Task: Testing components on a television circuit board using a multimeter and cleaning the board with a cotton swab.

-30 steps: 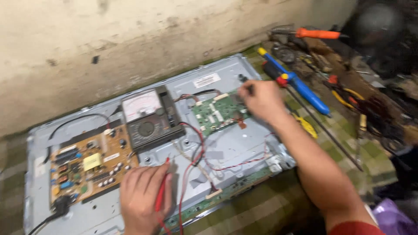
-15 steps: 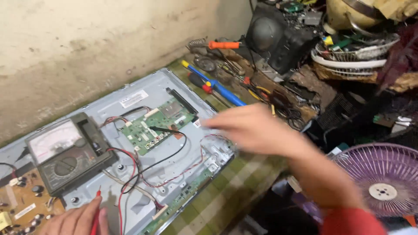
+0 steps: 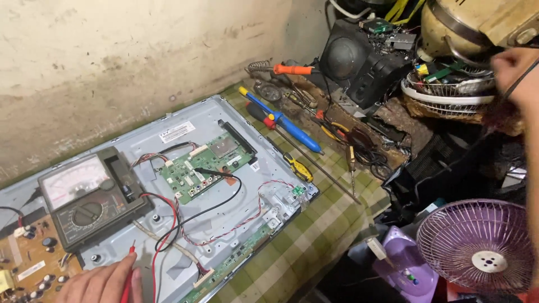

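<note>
My left hand (image 3: 95,285) rests at the bottom left edge on the grey metal back panel (image 3: 193,120) of an opened flat screen, with the red test probe (image 3: 127,283) gripped between its fingers. The probe's red lead runs up to an analog multimeter (image 3: 87,199) lying on the panel. The black probe (image 3: 213,172) lies loose on the green circuit board (image 3: 205,165). My right hand (image 3: 519,76) is raised at the far right edge, by a wire basket (image 3: 449,92). A thin black cable crosses it, and its grip is unclear.
A brown power board (image 3: 28,264) sits at the left edge. Blue screwdrivers (image 3: 283,120), an orange-handled soldering iron (image 3: 292,69), a long metal rod and cables lie on the checked cloth (image 3: 314,224). A purple fan (image 3: 477,247) and black speaker housing (image 3: 359,56) crowd the right.
My right hand has left the green board, swung right and risen to the far right edge, leaving the black probe on the board. The view has turned right. My left hand stays on the red probe.
</note>
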